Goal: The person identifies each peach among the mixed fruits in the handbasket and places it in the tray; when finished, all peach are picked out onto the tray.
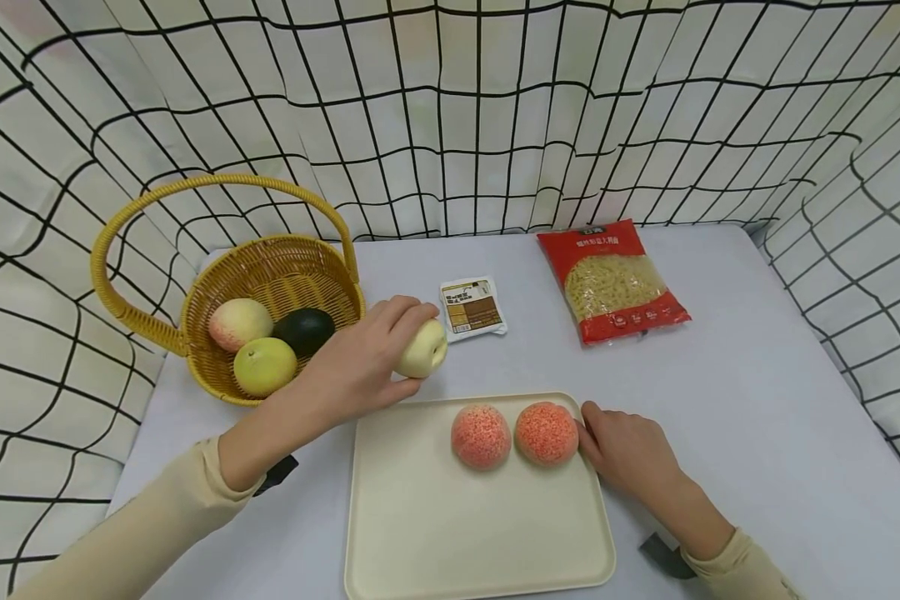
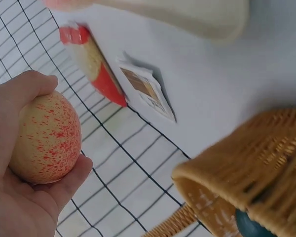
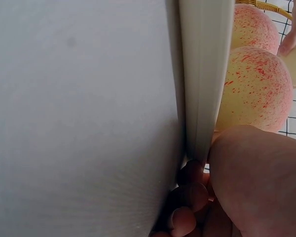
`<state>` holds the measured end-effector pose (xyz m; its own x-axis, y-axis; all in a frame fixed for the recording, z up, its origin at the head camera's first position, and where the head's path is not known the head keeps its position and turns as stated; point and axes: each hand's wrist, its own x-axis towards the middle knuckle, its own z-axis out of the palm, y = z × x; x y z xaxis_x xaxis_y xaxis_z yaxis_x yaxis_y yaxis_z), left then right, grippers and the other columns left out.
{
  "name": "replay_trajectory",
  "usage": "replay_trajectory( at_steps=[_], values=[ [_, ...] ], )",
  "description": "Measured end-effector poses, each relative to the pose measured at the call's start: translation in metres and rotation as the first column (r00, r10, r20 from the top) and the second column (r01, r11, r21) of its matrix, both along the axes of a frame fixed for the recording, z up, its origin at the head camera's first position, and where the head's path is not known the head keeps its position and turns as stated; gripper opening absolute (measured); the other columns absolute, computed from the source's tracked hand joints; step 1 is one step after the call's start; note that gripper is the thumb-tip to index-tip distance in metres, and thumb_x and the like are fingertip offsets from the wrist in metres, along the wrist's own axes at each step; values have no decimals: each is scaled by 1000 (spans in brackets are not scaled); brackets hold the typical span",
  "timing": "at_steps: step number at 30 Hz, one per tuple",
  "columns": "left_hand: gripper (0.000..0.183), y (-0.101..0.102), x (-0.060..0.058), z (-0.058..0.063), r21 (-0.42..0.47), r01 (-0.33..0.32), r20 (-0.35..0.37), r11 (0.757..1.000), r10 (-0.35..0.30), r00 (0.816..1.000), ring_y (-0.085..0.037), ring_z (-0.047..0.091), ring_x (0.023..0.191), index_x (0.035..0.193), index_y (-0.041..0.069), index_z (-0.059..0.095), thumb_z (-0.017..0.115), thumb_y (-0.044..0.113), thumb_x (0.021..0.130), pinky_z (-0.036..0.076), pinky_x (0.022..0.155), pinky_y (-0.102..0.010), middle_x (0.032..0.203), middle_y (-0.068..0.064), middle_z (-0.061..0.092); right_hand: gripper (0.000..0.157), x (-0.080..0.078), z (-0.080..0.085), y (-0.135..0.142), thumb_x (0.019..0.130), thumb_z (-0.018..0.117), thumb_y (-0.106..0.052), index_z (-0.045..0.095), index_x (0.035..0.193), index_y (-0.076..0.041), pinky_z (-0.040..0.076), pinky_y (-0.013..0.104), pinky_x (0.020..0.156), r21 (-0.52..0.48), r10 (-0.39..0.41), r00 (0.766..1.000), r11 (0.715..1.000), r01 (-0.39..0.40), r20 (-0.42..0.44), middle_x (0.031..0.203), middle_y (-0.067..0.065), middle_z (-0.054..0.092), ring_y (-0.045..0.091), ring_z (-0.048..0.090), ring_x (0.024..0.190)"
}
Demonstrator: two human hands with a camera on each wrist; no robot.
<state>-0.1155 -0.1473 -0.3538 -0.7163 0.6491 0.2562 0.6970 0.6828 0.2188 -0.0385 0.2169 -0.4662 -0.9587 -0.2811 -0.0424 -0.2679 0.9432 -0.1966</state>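
Observation:
My left hand [image 1: 371,354] grips a pale yellow peach [image 1: 423,350] above the table, between the basket and the tray's back left corner. In the left wrist view this peach [image 2: 52,138] shows red speckles, with thumb and fingers curled round it. Two pink-red peaches [image 1: 481,437] [image 1: 547,433] sit side by side near the back edge of a cream tray [image 1: 472,533]. My right hand [image 1: 633,450] holds the tray's right rim near its back corner. In the right wrist view that hand [image 3: 256,173] has its fingers curled against the tray's wall [image 3: 204,74], partly in shadow.
A yellow wicker basket [image 1: 195,358] with a tall handle stands at the left, holding a peach [image 1: 240,323], a yellow-green fruit [image 1: 265,367] and a dark green avocado-like fruit [image 1: 305,332]. Behind the tray lie a small white-brown packet [image 1: 472,308] and a red pasta bag [image 1: 613,279]. Black netting [image 1: 480,125] surrounds the table.

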Motion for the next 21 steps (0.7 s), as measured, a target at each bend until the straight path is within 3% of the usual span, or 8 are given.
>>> replay_trajectory(
  at_steps=[14,21],
  values=[
    [82,30,22,-7,-17,137,-15,990,-138,990,-24,65,125,147,12,51,95,26,78,65,87,-35,140,-8,59,31,0,0,0,102,69,-28,50,80,-16,22,24,49,-12,3,1000,1000,-3,-10,58,-5,39,10,36,53],
    [79,48,36,-13,-10,219,8,976,-219,976,-22,62,127,143,13,52,95,26,78,64,89,-33,137,-6,60,31,0,0,0,102,68,-28,49,80,-16,22,24,49,-16,3,1000,1000,-3,-8,58,-5,38,10,36,53]
  ],
)
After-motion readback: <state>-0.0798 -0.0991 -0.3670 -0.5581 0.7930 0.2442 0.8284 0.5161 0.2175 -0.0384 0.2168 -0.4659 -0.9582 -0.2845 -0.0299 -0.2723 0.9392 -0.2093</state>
